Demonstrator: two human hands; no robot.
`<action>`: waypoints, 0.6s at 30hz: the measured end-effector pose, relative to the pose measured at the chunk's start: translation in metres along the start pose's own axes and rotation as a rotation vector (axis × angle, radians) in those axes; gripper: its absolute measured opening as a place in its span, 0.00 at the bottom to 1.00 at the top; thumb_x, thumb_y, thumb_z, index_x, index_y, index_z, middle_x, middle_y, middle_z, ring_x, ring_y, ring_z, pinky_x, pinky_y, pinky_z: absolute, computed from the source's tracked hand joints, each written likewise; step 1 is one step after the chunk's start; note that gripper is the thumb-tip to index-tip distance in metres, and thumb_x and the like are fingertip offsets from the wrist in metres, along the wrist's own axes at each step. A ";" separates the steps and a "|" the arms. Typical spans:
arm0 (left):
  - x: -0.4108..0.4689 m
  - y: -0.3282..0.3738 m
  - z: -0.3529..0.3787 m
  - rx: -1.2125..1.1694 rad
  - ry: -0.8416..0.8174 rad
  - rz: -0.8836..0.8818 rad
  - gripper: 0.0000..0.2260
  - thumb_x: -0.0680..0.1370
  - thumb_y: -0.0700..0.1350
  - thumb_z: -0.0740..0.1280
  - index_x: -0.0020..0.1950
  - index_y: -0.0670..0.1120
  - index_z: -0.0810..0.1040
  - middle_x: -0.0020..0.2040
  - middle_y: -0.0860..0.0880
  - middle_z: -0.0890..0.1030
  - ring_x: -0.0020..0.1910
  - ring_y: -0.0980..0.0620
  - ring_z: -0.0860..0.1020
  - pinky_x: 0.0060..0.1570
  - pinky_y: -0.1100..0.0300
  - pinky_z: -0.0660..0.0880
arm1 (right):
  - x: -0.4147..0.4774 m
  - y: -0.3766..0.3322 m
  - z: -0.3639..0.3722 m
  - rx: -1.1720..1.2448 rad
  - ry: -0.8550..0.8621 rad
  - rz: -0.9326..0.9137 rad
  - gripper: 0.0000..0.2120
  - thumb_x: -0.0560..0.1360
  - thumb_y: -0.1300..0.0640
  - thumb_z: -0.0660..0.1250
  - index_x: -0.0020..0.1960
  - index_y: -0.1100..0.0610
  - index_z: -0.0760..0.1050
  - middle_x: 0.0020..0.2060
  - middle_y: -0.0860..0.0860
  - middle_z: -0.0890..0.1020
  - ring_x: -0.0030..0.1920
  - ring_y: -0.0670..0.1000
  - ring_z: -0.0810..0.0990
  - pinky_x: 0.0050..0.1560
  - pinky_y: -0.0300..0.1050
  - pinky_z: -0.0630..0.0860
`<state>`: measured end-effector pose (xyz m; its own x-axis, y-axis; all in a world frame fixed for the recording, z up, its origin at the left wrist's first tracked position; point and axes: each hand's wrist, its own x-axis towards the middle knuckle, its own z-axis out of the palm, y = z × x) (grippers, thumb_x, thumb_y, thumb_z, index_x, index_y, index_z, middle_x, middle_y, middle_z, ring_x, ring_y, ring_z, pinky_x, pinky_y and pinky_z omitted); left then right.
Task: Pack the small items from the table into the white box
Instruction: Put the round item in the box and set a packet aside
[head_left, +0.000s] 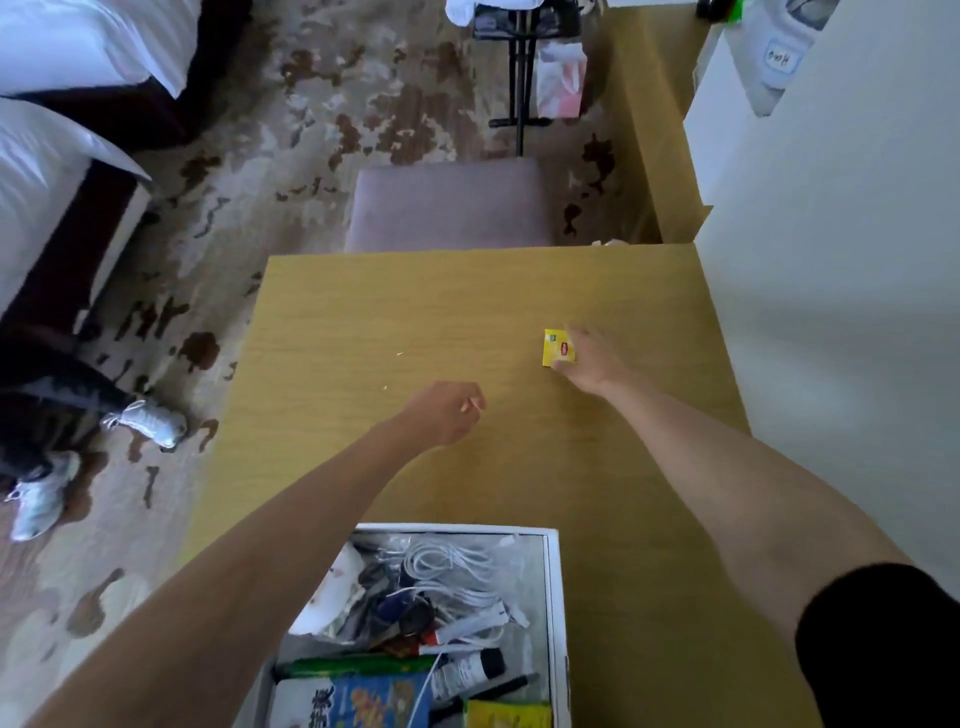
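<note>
A small yellow tea-bag packet (557, 347) lies on the wooden table (415, 312), right of centre. My right hand (589, 361) is on it, with fingers at its top edge and thumb at its lower corner. My left hand (447, 410) hovers over the middle of the table with fingers curled, pinching a tiny pale thing that is too small to name. The white box (558, 597) stands at the near edge, holding white cables, tubes, a pen, snack packets and several other small items.
A mauve stool (447, 205) stands beyond the table's far edge. A white wall (831, 312) runs along the right side. On the patterned carpet at the left are beds (47, 156) and another person's legs in white shoes (150, 421). Tiny crumbs (399, 354) lie on the table.
</note>
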<state>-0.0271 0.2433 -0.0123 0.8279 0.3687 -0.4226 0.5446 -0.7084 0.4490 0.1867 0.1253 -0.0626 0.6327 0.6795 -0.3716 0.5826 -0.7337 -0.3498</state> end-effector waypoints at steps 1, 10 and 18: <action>-0.002 -0.003 0.002 -0.014 -0.009 -0.001 0.11 0.79 0.42 0.60 0.58 0.46 0.78 0.55 0.45 0.81 0.54 0.46 0.78 0.52 0.58 0.70 | 0.001 0.001 0.004 -0.036 -0.010 0.001 0.36 0.75 0.48 0.69 0.76 0.57 0.57 0.71 0.58 0.66 0.72 0.62 0.62 0.70 0.55 0.61; -0.052 -0.023 0.007 0.029 -0.120 0.158 0.11 0.81 0.48 0.59 0.58 0.48 0.78 0.53 0.48 0.83 0.49 0.49 0.79 0.47 0.60 0.70 | -0.047 0.022 0.022 -0.093 0.006 0.062 0.12 0.73 0.48 0.71 0.48 0.56 0.79 0.65 0.58 0.69 0.66 0.60 0.66 0.67 0.49 0.63; -0.114 -0.027 0.005 -0.074 -0.214 0.246 0.18 0.80 0.58 0.56 0.58 0.48 0.76 0.47 0.53 0.78 0.42 0.57 0.75 0.40 0.65 0.68 | -0.090 0.001 0.027 -0.116 -0.032 0.086 0.27 0.74 0.47 0.68 0.68 0.58 0.67 0.64 0.59 0.71 0.66 0.62 0.69 0.63 0.54 0.70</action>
<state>-0.1368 0.2177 0.0192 0.8932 0.0516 -0.4468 0.3465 -0.7121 0.6105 0.1166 0.0636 -0.0522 0.6672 0.6124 -0.4240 0.5831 -0.7836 -0.2144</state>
